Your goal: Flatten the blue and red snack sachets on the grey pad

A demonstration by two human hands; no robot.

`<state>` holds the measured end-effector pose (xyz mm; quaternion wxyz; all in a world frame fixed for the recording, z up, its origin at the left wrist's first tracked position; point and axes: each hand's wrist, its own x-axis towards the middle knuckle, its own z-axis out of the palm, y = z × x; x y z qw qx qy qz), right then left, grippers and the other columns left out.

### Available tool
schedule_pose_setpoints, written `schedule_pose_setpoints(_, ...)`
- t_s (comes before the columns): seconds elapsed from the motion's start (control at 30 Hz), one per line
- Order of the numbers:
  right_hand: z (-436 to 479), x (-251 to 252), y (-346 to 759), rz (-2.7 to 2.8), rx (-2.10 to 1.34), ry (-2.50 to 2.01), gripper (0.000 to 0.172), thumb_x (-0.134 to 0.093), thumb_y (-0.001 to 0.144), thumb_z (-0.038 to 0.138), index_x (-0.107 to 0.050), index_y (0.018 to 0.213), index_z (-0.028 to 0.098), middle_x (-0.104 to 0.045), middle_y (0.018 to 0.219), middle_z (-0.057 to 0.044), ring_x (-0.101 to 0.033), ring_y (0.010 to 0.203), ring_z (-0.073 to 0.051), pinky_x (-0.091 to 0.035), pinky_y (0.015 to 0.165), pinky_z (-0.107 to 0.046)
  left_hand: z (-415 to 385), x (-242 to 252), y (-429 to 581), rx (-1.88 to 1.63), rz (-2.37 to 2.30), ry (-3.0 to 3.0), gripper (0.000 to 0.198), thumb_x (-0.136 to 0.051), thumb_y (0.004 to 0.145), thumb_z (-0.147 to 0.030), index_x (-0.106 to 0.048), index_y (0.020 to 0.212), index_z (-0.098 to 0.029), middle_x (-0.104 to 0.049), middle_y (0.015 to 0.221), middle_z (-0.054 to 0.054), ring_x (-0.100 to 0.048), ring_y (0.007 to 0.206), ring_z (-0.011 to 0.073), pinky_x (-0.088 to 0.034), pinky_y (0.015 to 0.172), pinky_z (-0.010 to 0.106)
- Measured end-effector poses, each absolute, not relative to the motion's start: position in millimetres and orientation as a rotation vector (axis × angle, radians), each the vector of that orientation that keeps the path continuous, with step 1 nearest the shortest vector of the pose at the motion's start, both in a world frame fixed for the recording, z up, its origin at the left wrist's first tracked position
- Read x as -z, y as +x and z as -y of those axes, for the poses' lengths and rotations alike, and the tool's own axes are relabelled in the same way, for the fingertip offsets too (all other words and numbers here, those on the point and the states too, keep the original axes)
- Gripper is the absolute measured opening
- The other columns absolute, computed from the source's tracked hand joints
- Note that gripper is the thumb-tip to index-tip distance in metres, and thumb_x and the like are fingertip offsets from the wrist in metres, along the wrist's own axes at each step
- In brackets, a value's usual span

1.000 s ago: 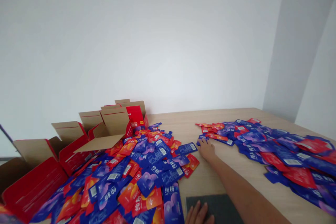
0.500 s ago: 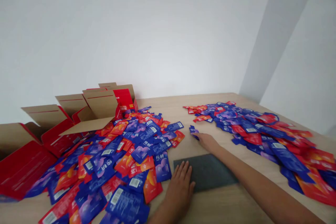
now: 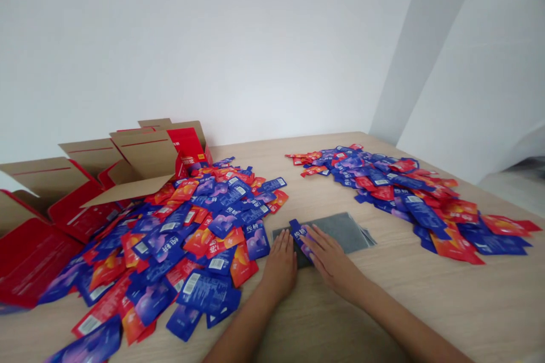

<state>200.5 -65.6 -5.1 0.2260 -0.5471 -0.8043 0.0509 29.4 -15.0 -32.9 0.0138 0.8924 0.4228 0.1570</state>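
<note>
A dark grey flat sheet [image 3: 340, 228], layered and loose at its right corner, lies on the table in front of me. My left hand [image 3: 280, 265] rests flat on its left end, fingers stretched out. One blue spouted pouch [image 3: 297, 230] with white lettering lies slantwise on the sheet. Over this pouch my right hand [image 3: 326, 254] lies with extended fingers, covering part of it. My hands are close together, with the pouch's top showing between them. Left of my left hand spreads a heap of blue and red-orange pouches [image 3: 221, 224].
A second long pile of blue and red pouches [image 3: 378, 178] runs along the right side of the wooden table [image 3: 409, 306]. Opened red cardboard boxes [image 3: 145, 167] stand in a row at the left. A white wall [image 3: 272, 45] rises behind the table.
My right hand has come back toward me with the blue pouch and now lies over it on the sheet. My left hand stays on the sheet's left end. The view has shifted.
</note>
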Motion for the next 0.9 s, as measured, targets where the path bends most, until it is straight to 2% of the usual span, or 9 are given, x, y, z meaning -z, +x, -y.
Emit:
schedule_pose_setpoints(0.1,49.4,6.5,187.1,2.205,-0.11,-1.583,0.044,-0.038,0.089,0.025,-0.045,0.133,0.023,-0.035,0.145,-0.006,-0.025,0.134,-0.024,-0.029,0.105,-0.048,14.8,33.5,29.5,-0.473,-1.347,2.778,0.048,-0.029,0.085,-0.01,-0.038,0.132,-0.007,-0.04,0.137,0.018,-0.031,0.13,0.0249,-0.032,0.103,0.047)
schedule_pose_setpoints(0.3,43.6,32.2,218.7,2.19,-0.04,-1.761,0.046,-0.032,0.09,0.024,-0.044,0.133,0.016,-0.037,0.143,-0.009,-0.027,0.134,-0.023,-0.029,0.106,-0.045,14.6,33.0,28.6,-0.444,-1.382,2.789,0.044,-0.031,0.087,-0.014,-0.042,0.129,-0.003,-0.04,0.137,0.019,-0.031,0.13,0.0254,-0.031,0.104,0.043)
schedule_pose_setpoints(0.43,44.2,40.1,256.9,1.961,0.034,-1.965,0.048,-0.032,0.089,0.027,-0.045,0.132,0.009,-0.037,0.142,-0.015,-0.027,0.134,-0.027,-0.029,0.105,-0.048,12.9,36.0,29.2,-0.447,-1.384,2.805,0.044,-0.031,0.087,-0.014,-0.043,0.128,-0.002,-0.04,0.137,0.02,-0.03,0.13,0.0258,-0.032,0.103,0.044)
schedule_pose_setpoints(0.53,39.9,39.6,241.5,1.944,0.001,-1.988,0.05,-0.033,0.089,0.027,-0.044,0.132,0.005,-0.035,0.142,-0.019,-0.026,0.134,-0.029,-0.028,0.105,-0.048,11.2,39.5,29.7,-0.448,-1.39,2.824,0.043,-0.03,0.087,-0.012,-0.044,0.127,-0.003,-0.041,0.136,0.019,-0.032,0.129,0.0259,-0.034,0.102,0.044)
schedule_pose_setpoints(0.73,37.0,40.2,164.8,2.198,-0.055,-1.694,0.047,-0.034,0.09,0.023,-0.042,0.135,0.013,-0.035,0.144,-0.012,-0.024,0.134,-0.024,-0.028,0.106,-0.043,10.2,44.5,27.8,-0.454,-1.442,2.847,0.047,-0.031,0.082,-0.005,-0.044,0.127,0.0,-0.042,0.135,0.02,-0.033,0.128,0.0256,-0.033,0.103,0.041)
schedule_pose_setpoints(0.9,40.7,43.9,209.4,2.155,0.122,-1.823,0.047,-0.033,0.09,0.026,-0.043,0.133,0.011,-0.035,0.143,-0.014,-0.028,0.133,-0.026,-0.031,0.104,-0.045,9.9,45.8,27.3,-0.483,-1.471,2.848,0.044,-0.03,0.085,-0.008,-0.047,0.125,-0.001,-0.042,0.135,0.02,-0.033,0.128,0.0254,-0.034,0.103,0.042)
